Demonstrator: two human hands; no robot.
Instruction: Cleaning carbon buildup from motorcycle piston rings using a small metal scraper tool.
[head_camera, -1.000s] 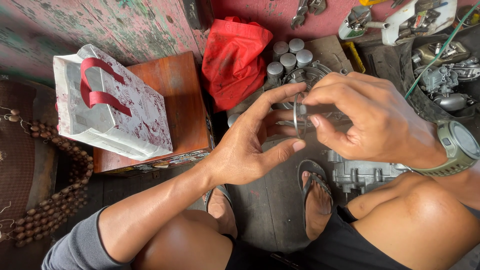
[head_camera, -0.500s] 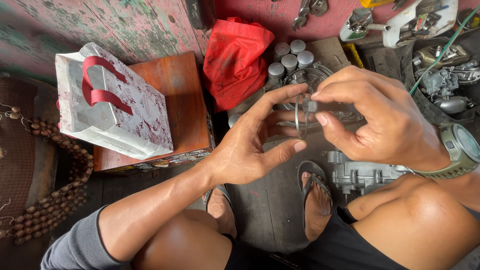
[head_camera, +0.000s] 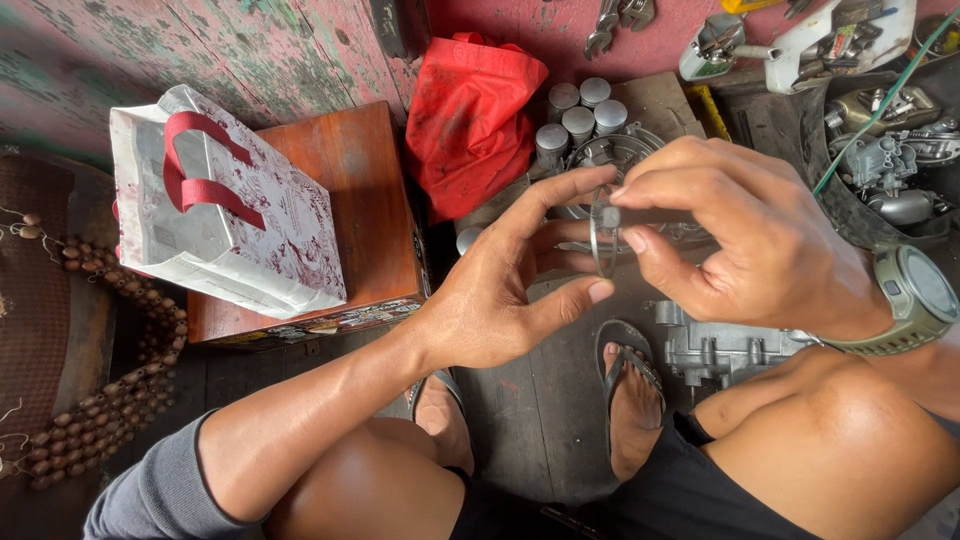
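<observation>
Thin metal ring (head_camera: 603, 232) now pinched upright between both hands, frame centre.
Right hand (head_camera: 740, 240) closer in than a second ago, fingertips clamped on ring edge; left hand (head_camera: 500, 290) fingers half-open, tips steadying the rim.

The left hand (head_camera: 500, 290) and the right hand (head_camera: 745, 240) meet over the dark wooden floor (head_camera: 520, 430), both pinching a thin round metal ring (head_camera: 600, 232) held upright on edge. A crumpled red plastic bag (head_camera: 475, 115) lies behind them, just beside grey metal cylinders (head_camera: 578, 112). A white paper bag with red handles (head_camera: 225, 205) rests on a brown wooden box (head_camera: 365, 200).
</observation>
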